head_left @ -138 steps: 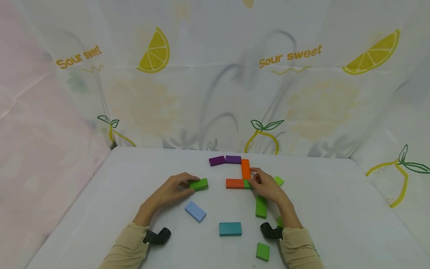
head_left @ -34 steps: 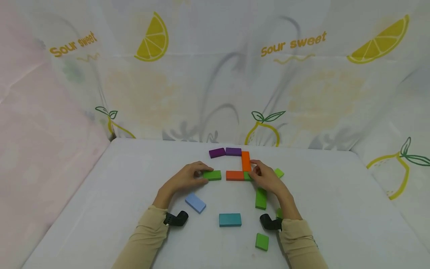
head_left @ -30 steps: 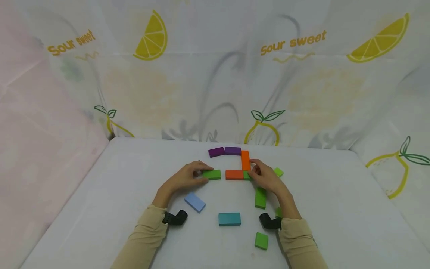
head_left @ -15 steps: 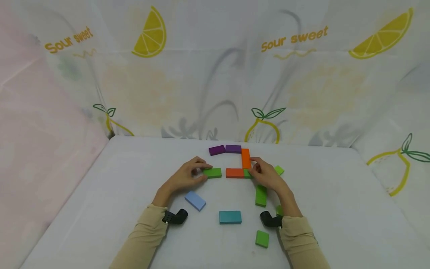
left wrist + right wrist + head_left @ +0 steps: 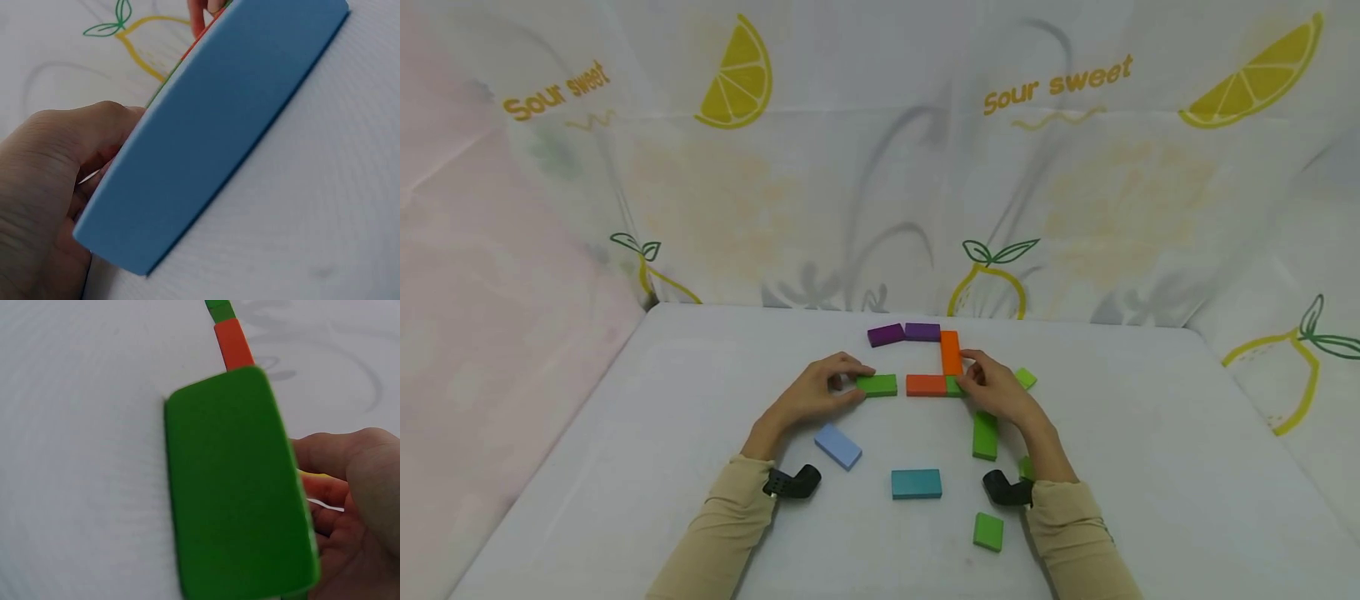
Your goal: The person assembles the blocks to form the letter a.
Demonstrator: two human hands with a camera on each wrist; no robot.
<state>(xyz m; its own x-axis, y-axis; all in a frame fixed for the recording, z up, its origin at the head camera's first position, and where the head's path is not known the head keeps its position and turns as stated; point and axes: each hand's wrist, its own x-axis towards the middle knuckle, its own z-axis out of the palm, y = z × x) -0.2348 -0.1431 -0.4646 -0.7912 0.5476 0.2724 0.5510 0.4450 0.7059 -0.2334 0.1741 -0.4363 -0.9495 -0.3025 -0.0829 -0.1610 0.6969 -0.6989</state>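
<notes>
My left hand [image 5: 814, 392] pinches a green block [image 5: 880, 385] between thumb and fingers, its free end pointing right. A small gap separates it from a red-orange block [image 5: 925, 385]. My right hand [image 5: 1000, 393] has its thumb and fingers curled at a green block [image 5: 953, 385] that butts against the red-orange one; the hand covers part of it. Its index finger lies close to an upright orange block [image 5: 951, 353]. Two purple blocks [image 5: 922, 332] run left from the orange block's far end. In the left wrist view a light blue block [image 5: 212, 144] hides the left fingertips.
A light blue block [image 5: 838, 447] and a teal block [image 5: 916, 484] lie nearer on the white table [image 5: 662, 417]. Loose green blocks surround the right forearm: one long [image 5: 985, 436], a square one [image 5: 988, 532], and others partly behind the arm. A printed cloth stands behind.
Since the earliest frame, my left hand has moved right with its green block, straightening it in line with the red-orange one. Over the last second both hands stay nearly still; the head view tilted slightly.
</notes>
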